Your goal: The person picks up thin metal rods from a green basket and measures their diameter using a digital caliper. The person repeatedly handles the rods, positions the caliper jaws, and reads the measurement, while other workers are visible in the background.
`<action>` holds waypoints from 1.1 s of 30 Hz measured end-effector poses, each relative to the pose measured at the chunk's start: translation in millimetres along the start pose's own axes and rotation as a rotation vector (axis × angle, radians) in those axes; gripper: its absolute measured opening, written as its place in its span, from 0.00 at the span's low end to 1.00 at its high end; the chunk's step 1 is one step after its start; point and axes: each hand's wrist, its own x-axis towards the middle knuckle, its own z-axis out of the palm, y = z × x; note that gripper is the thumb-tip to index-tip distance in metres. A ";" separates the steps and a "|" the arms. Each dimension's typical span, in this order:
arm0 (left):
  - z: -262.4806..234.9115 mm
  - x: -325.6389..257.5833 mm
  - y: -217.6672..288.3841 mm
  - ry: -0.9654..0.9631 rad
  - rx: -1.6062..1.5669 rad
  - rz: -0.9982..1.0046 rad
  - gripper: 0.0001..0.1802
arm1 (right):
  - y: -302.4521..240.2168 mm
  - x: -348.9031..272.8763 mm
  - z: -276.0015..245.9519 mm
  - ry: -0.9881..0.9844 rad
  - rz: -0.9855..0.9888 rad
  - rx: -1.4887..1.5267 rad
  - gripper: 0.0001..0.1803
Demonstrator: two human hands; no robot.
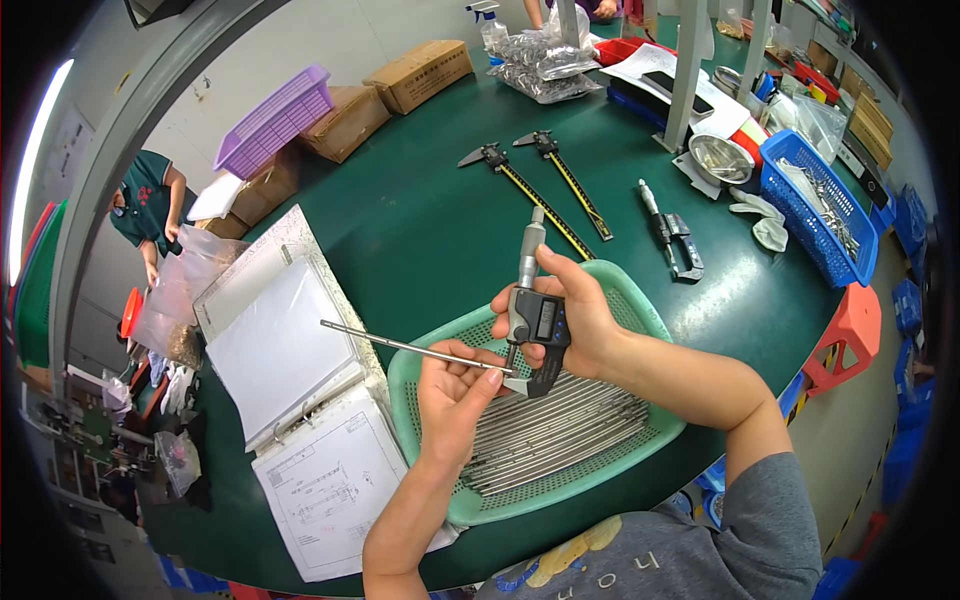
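In my left hand [455, 395] is a thin metal rod [400, 345], pinched near its right end and sticking out up to the left. My right hand [580, 315] grips a digital micrometer [547, 322], its thimble pointing away from me and its curved frame toward me. The rod's right end lies at the micrometer's jaws; whether both jaws touch it I cannot tell. Both hands hover above a light green plastic basket [655, 330], where many similar metal rods [560, 430] lie side by side.
An open binder [285, 350] with drawings lies left of the basket. Beyond are two calipers [535, 195], [570, 180] and a second micrometer [672, 235]. A blue basket [815, 210] of metal parts and a white glove [762, 222] sit at right. Cardboard boxes [418, 77] line the back.
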 end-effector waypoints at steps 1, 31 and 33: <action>-0.1 -0.1 -0.1 -0.001 0.003 0.001 0.17 | -0.1 -0.1 0.5 0.004 -0.001 -0.007 0.34; -1.2 0.4 2.4 0.041 0.062 -0.044 0.17 | 1.4 -0.6 2.4 -0.006 -0.055 -0.080 0.36; -0.8 0.1 2.1 0.044 0.081 -0.042 0.16 | 1.4 -0.5 3.0 0.003 -0.058 -0.095 0.36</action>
